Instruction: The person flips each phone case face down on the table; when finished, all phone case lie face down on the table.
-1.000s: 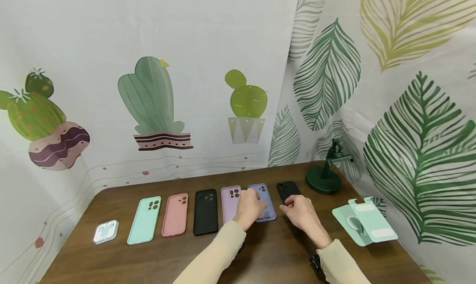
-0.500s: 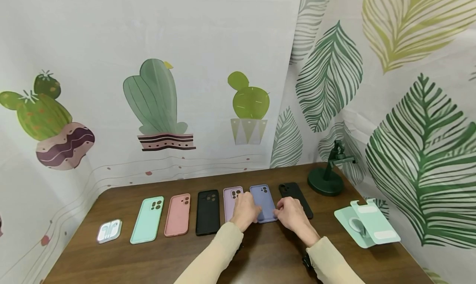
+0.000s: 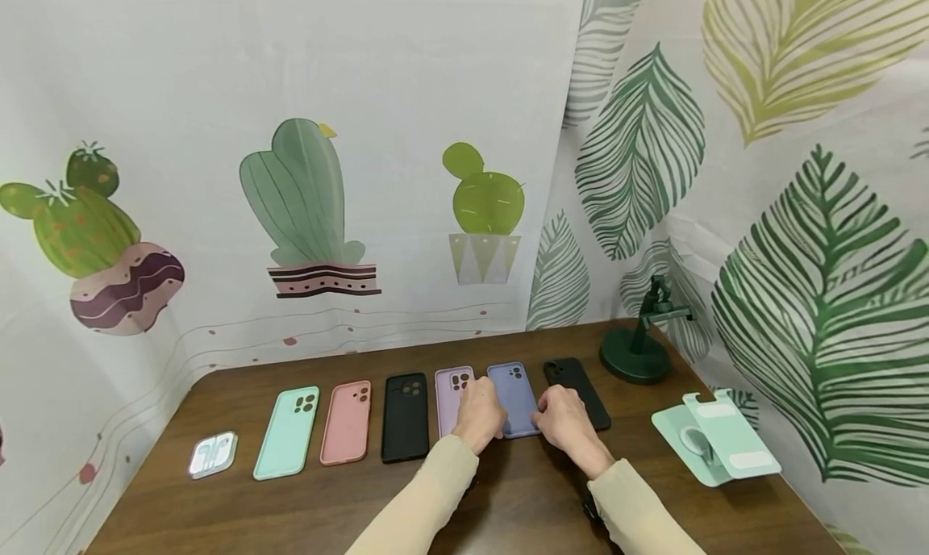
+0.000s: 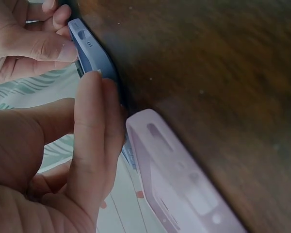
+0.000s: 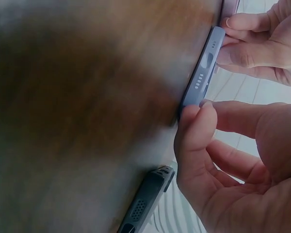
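A blue phone case (image 3: 518,398) lies on the table between my two hands. My left hand (image 3: 479,414) pinches its near left corner, overlapping the purple phone case (image 3: 447,402) in the head view. At the near right corner, the thumb and a finger of my right hand (image 3: 564,416) pinch the rim, which shows closely in the right wrist view. A black phone case (image 3: 589,398) lies just to the right of that hand. The left wrist view has the end of the purple case beside my left fingers (image 4: 89,141).
Leftward in the row are another black case (image 3: 405,418), a pink case (image 3: 346,423), a mint case (image 3: 286,432) and boxed earphones (image 3: 213,455). On the right stand a dark green stand (image 3: 636,353) and a mint folding holder (image 3: 726,438). A printed curtain backs the table.
My right hand has moved left from the black case to the blue case's near right corner. My left hand has come down to its left corner, and the blue case sits slightly straighter.
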`<state>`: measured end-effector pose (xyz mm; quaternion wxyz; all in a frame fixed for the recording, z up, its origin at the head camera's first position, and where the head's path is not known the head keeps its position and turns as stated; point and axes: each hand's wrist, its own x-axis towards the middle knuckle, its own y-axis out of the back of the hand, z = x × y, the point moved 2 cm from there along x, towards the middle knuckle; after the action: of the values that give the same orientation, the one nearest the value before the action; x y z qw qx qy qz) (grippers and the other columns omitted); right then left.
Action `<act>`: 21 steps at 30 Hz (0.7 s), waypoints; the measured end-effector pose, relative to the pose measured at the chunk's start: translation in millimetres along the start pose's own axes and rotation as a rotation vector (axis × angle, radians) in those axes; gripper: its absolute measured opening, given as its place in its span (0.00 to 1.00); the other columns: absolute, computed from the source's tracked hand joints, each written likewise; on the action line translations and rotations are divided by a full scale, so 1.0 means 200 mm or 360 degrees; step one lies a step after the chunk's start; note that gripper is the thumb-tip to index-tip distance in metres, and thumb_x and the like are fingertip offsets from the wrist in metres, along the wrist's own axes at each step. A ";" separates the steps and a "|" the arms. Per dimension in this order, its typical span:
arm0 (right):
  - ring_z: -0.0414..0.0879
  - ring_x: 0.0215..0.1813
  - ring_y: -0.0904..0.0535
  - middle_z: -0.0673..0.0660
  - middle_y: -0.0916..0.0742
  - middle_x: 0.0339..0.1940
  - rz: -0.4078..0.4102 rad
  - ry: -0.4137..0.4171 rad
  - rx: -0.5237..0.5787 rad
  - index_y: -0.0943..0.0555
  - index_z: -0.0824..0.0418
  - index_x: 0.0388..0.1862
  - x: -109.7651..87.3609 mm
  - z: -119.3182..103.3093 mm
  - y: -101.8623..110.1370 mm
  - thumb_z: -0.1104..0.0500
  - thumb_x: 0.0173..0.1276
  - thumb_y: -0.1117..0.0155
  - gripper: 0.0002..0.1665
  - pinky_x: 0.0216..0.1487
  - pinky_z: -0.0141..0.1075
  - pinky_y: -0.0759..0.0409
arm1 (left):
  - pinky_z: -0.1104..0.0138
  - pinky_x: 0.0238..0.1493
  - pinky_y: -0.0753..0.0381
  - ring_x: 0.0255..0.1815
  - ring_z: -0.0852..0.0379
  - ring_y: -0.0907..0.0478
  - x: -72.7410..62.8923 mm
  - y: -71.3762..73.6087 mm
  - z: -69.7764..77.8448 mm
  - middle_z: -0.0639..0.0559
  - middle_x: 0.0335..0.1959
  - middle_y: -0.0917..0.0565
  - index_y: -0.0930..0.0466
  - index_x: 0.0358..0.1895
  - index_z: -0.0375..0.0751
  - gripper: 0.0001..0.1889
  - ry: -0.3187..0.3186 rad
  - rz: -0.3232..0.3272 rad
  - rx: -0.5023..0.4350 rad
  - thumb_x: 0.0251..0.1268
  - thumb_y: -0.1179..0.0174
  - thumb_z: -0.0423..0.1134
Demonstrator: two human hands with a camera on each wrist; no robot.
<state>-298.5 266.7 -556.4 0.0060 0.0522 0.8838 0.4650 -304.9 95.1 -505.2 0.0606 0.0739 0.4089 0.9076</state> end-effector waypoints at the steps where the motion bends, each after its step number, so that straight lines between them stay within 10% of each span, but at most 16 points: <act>1: 0.44 0.23 0.25 0.49 0.19 0.19 0.0002 0.0004 -0.0014 0.18 0.54 0.16 0.00 0.00 0.00 0.59 0.67 0.21 0.20 0.24 0.34 0.29 | 0.70 0.10 0.22 0.05 0.59 0.23 0.00 0.00 0.00 0.48 0.08 0.20 0.13 0.26 0.25 0.04 -0.0002 0.0007 0.0006 0.51 0.32 0.16; 15: 0.42 0.17 0.37 0.44 0.36 0.11 -0.0009 0.0026 -0.0113 0.32 0.51 0.08 -0.01 -0.04 0.02 0.66 0.63 0.27 0.30 0.18 0.33 0.38 | 0.70 0.10 0.22 0.04 0.58 0.24 -0.02 0.03 0.03 0.48 0.07 0.21 0.12 0.28 0.23 0.04 0.0049 -0.0001 -0.0016 0.51 0.32 0.16; 21: 0.42 0.18 0.38 0.45 0.34 0.13 -0.0021 0.0028 -0.0111 0.30 0.52 0.09 0.01 0.00 -0.01 0.65 0.64 0.27 0.28 0.19 0.33 0.39 | 0.71 0.10 0.23 0.05 0.60 0.24 0.08 -0.08 -0.10 0.50 0.07 0.21 0.11 0.29 0.27 0.04 0.0058 -0.0037 -0.0032 0.51 0.31 0.18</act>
<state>-301.4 266.1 -557.2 0.0030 0.0419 0.8674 0.4958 -323.1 94.6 -529.4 0.0642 0.0520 0.4016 0.9121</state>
